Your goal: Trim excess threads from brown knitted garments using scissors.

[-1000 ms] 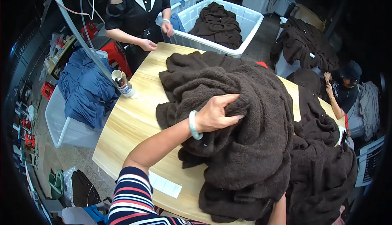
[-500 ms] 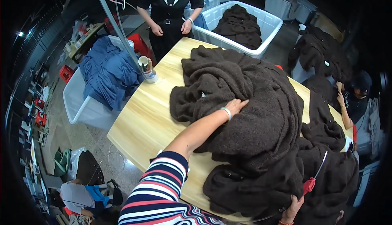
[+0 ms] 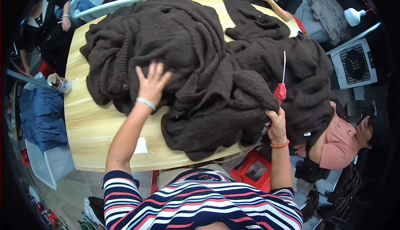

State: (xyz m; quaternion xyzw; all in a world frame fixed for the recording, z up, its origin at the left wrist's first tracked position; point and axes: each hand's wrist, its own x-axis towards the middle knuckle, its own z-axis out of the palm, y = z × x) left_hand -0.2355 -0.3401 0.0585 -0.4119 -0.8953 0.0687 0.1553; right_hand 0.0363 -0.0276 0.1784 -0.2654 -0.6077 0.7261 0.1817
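Observation:
A big heap of dark brown knit garments [image 3: 166,34] covers much of the table. My left hand [image 3: 153,84] lies over its near side, open with fingers spread and slightly blurred. At the table's near right, my right hand [image 3: 276,125] is closed around what looks like an air blow gun [image 3: 280,93]. Its long thin metal nozzle points up, and red material wraps its base; my fingers hide the handle. A bunched knit edge [image 3: 254,96] meets my right thumb; whether it is pinched too, I cannot tell.
More brown knitwear [image 3: 300,67] spreads to the right, beside a person in a pink top [image 3: 339,140]. Others are at far left and far right. A cup [image 3: 53,80] stands at the wooden table's [image 3: 77,121] left edge. Bins [image 3: 54,163] and a red stool [image 3: 253,171] surround it.
The view has swung right and down. My left hand has spread its fingers on the heap. My right hand, still gripping the air blow gun, is now beside a bunched knit edge.

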